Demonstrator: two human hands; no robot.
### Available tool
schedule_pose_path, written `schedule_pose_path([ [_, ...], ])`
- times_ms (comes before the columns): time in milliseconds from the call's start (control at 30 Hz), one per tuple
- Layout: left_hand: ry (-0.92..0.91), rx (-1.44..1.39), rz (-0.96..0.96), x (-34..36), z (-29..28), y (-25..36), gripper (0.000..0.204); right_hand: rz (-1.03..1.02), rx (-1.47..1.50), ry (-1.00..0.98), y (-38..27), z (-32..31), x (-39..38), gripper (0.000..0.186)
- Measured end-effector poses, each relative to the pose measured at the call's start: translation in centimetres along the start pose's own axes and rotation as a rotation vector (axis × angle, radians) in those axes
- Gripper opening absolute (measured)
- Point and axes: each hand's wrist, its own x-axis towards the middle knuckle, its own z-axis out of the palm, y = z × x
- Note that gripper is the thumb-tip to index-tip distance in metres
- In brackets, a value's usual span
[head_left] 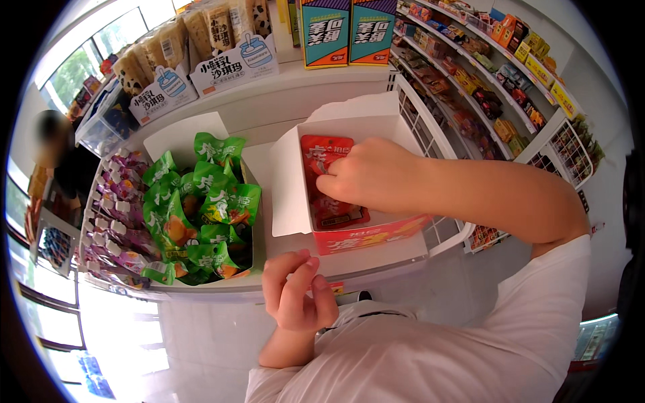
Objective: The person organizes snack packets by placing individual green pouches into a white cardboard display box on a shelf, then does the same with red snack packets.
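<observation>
My right hand reaches into an open white-and-red carton, its fingers curled down onto a red snack packet at the carton's left side. Its fingertips are partly hidden against the packaging. Another red packet lies just below, toward the near wall. My left hand hovers in front of the shelf's near edge, fingers loosely bent and apart, with nothing visible in it. Left of the carton, a second open box holds a heap of green snack packets.
Purple spouted pouches line the shelf's left end. Behind stand boxes of wrapped pastries and two teal-and-orange cartons. A white wire rack borders the right. Stocked shelves rise beyond; a person is at far left.
</observation>
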Motion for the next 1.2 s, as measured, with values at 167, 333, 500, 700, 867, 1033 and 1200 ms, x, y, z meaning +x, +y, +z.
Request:
schedule_pose_path([
  [167, 0.034, 0.072, 0.010, 0.0, 0.1, 0.2, 0.022, 0.071, -0.064, 0.314, 1.1, -3.2, -1.6, 0.014],
  [333, -0.014, 0.099, -0.036, -1.2, -0.4, 0.5, 0.023, 0.393, 0.281, 0.556, -0.8, -7.2, -9.5, 0.014],
  [500, 0.041, 0.218, -0.011, -1.2, 1.5, 0.5, 0.026, 0.604, 0.283, 1.006, -5.3, -0.5, -15.5, 0.014],
  [700, -0.273, 0.536, 0.035, 4.5, 2.9, 1.7, 0.031, 0.779, 0.562, 1.262, -9.1, 6.1, -16.4, 0.024],
  [867, -0.173, 0.239, -0.093, 2.7, 3.5, 0.1, 0.043, 0.429, 0.639, 1.401, -9.4, 3.3, -18.9, 0.026],
  [1033, -0.078, 0.253, -0.135, 1.5, 5.2, -0.1, 0.057, -0.050, 0.834, 1.386, -8.1, 0.1, -19.5, 0.024],
  [1200, 0.018, 0.637, -0.032, 0.1, 5.4, 1.3, 0.066, 0.156, 0.771, 1.651, -8.3, -4.4, -18.4, 0.016],
])
